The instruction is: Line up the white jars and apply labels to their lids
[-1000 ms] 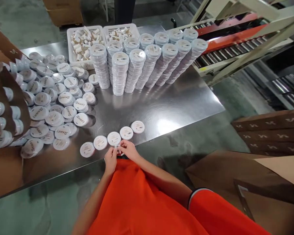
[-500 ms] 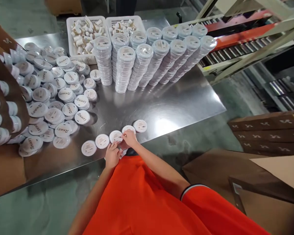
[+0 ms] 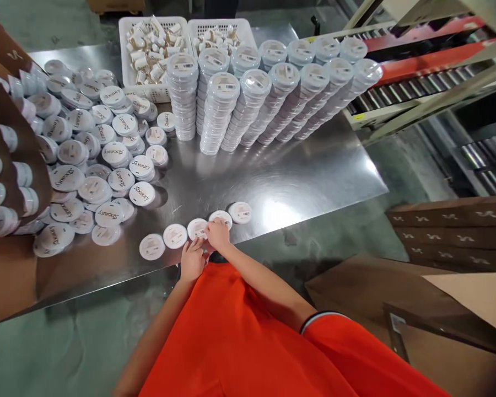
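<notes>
Several round white flat tins or cases lie in a row along the table's front edge, their printed, barcoded faces up. My right hand [image 3: 218,235] is bent over the gap between the middle case [image 3: 197,227] and the case to its right [image 3: 222,217]. Its fingertips are pinched together at the middle case's right edge; whatever they hold is too small to make out. My left hand [image 3: 192,260] is at the near rim of the middle case, fingers curled. A pale bit shows beside it, mostly hidden. At the row's right end sits another case [image 3: 240,212].
A heap of similar cases [image 3: 95,188] marked "beauty" covers the left of the metal table [image 3: 248,182], beside a brown carton. Tall stacks of cases [image 3: 220,113] stand at the back, near white baskets [image 3: 152,94] of small bottles. Cardboard boxes [image 3: 450,234] are at right.
The view has shifted slightly. My right hand's fingers are a little more curled at the middle case; my left hand stays at its near rim. The row of cases keeps its order.
</notes>
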Action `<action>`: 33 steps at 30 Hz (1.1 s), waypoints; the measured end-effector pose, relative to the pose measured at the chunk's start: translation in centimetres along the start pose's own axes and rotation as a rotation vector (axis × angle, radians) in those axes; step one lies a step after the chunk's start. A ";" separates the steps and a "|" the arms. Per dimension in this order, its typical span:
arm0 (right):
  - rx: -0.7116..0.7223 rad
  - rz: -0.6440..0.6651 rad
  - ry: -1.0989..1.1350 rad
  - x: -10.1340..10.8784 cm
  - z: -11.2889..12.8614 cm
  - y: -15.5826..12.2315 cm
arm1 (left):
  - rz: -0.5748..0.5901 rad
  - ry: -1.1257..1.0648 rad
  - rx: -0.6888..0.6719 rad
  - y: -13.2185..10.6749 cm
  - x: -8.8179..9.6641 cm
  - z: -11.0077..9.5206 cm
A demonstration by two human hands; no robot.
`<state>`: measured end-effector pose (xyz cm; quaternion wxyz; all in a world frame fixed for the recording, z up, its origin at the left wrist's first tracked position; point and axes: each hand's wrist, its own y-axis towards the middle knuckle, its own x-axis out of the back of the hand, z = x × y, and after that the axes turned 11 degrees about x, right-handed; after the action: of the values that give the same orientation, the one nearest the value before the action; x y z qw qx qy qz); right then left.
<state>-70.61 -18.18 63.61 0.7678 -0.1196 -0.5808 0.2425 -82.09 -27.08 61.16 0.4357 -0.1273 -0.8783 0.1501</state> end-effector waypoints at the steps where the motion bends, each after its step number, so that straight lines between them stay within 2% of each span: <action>1: 0.001 -0.004 -0.012 -0.1 0.0 0.0 | 0.001 -0.003 0.001 0.0 0.0 0.0; 6: 0.042 -0.020 -0.040 -0.2 0.0 -0.3 | 0.018 0.017 0.011 0.0 0.2 -0.1; 11: -0.035 -0.045 -0.032 0.0 -0.2 0.2 | 0.009 0.006 0.038 0.0 0.3 -0.4; 16: -0.006 -0.048 0.066 0.3 -1.4 0.7 | 0.006 -0.057 0.061 0.3 0.4 -0.4; 18: 0.007 -0.098 0.160 0.4 -1.9 0.3 | -0.020 -0.189 0.079 0.4 0.5 -0.2; 21: 0.089 -0.182 0.446 0.1 -2.3 -1.2 | -0.105 -0.591 0.224 0.1 1.0 -0.1; 24: 0.232 -0.121 0.884 -0.9 -1.5 -3.1 | -0.162 -0.971 0.385 -0.7 1.8 -0.4; 27: 0.316 -0.050 1.168 -2.0 0.2 -4.6 | -0.168 -1.106 0.377 -1.9 2.6 -0.8; 29: 0.315 -0.061 1.210 -2.4 1.3 -5.1 | -0.182 -1.154 0.353 -2.6 3.0 -0.7; 33: 0.299 -0.107 1.138 -2.7 2.6 -5.6 | -0.206 -1.226 0.275 -3.9 3.1 0.8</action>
<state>-72.35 -24.62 64.76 0.9784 -0.0919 -0.0422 0.1805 -84.91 -29.71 64.37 -0.1214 0.1241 -0.9487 0.2644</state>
